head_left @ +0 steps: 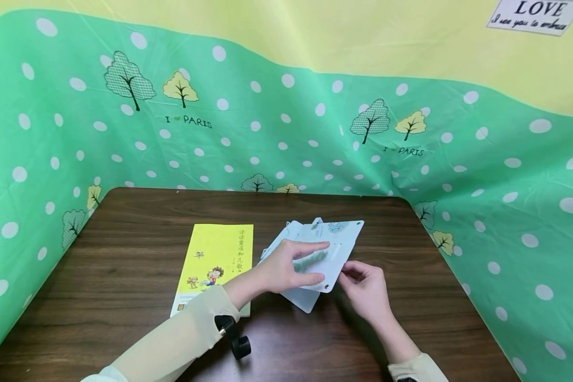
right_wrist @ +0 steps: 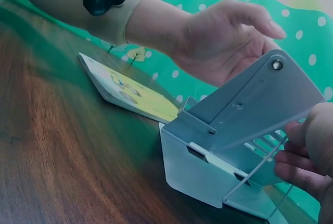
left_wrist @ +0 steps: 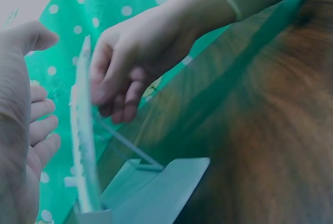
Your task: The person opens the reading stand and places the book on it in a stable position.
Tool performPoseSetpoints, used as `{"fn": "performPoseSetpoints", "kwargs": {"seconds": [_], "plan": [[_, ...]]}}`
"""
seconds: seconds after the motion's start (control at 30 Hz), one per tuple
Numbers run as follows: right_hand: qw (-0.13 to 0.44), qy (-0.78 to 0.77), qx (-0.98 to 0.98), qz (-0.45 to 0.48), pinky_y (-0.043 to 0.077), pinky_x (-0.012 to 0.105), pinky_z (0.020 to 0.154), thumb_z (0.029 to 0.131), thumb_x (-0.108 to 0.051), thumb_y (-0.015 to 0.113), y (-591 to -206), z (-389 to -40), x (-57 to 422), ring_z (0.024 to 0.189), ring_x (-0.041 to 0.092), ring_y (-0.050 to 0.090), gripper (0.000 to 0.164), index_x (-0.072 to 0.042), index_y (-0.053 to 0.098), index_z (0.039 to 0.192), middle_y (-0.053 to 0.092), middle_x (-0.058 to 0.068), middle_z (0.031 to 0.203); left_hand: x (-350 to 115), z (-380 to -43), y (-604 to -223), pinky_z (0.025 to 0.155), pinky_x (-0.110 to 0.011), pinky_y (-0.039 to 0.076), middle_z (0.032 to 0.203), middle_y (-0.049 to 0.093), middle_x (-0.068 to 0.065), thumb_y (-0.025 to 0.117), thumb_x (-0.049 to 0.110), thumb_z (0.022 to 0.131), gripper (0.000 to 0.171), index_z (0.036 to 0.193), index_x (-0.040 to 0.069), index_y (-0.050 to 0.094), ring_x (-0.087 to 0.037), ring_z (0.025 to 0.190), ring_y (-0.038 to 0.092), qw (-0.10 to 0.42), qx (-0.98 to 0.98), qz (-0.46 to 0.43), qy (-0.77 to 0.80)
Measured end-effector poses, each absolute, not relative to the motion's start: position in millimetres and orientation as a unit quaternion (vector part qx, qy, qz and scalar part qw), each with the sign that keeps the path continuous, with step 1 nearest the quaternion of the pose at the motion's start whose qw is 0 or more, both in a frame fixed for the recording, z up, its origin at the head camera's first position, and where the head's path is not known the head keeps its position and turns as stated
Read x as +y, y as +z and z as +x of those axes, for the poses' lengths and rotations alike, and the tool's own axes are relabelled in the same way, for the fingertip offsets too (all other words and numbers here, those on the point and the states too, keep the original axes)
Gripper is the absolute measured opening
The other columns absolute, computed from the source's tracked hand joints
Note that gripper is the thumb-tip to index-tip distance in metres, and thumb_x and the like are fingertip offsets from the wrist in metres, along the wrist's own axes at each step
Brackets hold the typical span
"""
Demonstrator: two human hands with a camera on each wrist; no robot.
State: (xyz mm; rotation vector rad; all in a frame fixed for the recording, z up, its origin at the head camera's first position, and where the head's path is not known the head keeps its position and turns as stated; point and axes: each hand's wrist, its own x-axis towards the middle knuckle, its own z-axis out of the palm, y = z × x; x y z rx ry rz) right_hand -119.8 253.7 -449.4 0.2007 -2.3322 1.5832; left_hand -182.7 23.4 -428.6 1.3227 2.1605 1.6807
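Observation:
A light blue metal book stand [head_left: 336, 249] with a folded-up panel, a flat base and a thin wire support stands right of the middle of the table. My right hand [head_left: 366, 292] is behind the panel's right edge, and its thumb and fingers pinch the wire support [right_wrist: 255, 171]. My left hand [head_left: 286, 268] is in front of the panel with thumb and fingers spread. In the left wrist view a gap shows between the left hand [left_wrist: 23, 114] and the panel [left_wrist: 86, 135]. Slots and a small bent lip show on the stand in the right wrist view.
A yellow book [head_left: 219, 252] with cartoon figures lies left of the stand, partly under my left forearm. The dark wooden table [head_left: 133, 228] is enclosed by a green polka-dot cloth [head_left: 267, 116] at the back and sides.

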Motion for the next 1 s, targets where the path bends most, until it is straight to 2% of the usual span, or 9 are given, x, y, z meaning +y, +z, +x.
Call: {"fn": "performPoseSetpoints", "kwargs": {"seconds": [0.1, 0.23, 0.47, 0.8, 1.0], "plan": [[0.156, 0.559, -0.812, 0.066, 0.06, 0.021, 0.07, 0.087, 0.012, 0.08, -446.1, -115.8, 254.3, 0.075, 0.013, 0.072, 0.009, 0.006, 0.079, 0.092, 0.076, 0.019, 0.088, 17.2, -192.1, -424.4, 0.114, -0.035, 0.043, 0.148, 0.061, -0.012, 0.081, 0.016, 0.094, 0.059, 0.147, -0.001, 0.06, -0.018, 0.138, 0.055, 0.066, 0.705, 0.422, 0.566], [0.154, 0.563, -0.809, 0.069, 0.061, 0.022, 0.072, 0.087, 0.014, 0.08, -441.6, -109.7, 253.2, 0.078, 0.014, 0.073, 0.012, 0.008, 0.079, 0.097, 0.077, 0.018, 0.091, 11.5, -208.1, -420.2, 0.114, -0.033, 0.043, 0.148, 0.061, -0.011, 0.079, 0.013, 0.096, 0.055, 0.146, -0.001, 0.061, -0.02, 0.138, 0.056, 0.076, 0.704, 0.425, 0.564], [0.147, 0.581, -0.798, 0.06, 0.061, 0.023, 0.076, 0.088, 0.014, 0.079, -433.7, -99.7, 247.3, 0.085, 0.014, 0.075, 0.017, 0.012, 0.076, 0.105, 0.077, 0.022, 0.098, 6.1, -237.4, -415.4, 0.111, -0.032, 0.046, 0.145, 0.064, -0.01, 0.077, 0.019, 0.1, 0.05, 0.145, 0.001, 0.063, -0.018, 0.136, 0.058, 0.092, 0.735, 0.402, 0.539], [0.123, 0.592, -0.795, 0.041, 0.062, 0.028, 0.078, 0.09, 0.01, 0.079, -424.9, -86.0, 240.9, 0.088, 0.015, 0.076, 0.018, 0.011, 0.076, 0.108, 0.077, 0.021, 0.102, 9.0, -269.3, -407.1, 0.111, -0.039, 0.048, 0.145, 0.062, -0.018, 0.07, 0.019, 0.105, 0.046, 0.146, 0.0, 0.061, -0.023, 0.136, 0.058, 0.112, 0.766, 0.405, 0.487], [0.094, 0.622, -0.777, 0.027, 0.062, 0.032, 0.08, 0.089, 0.014, 0.078, -419.6, -72.7, 235.0, 0.092, 0.019, 0.078, 0.022, 0.013, 0.074, 0.11, 0.077, 0.024, 0.105, 22.8, -285.4, -406.5, 0.105, -0.028, 0.051, 0.145, 0.064, -0.014, 0.068, 0.016, 0.106, 0.044, 0.147, 0.001, 0.061, -0.029, 0.135, 0.06, 0.152, 0.758, 0.413, 0.481]]}}
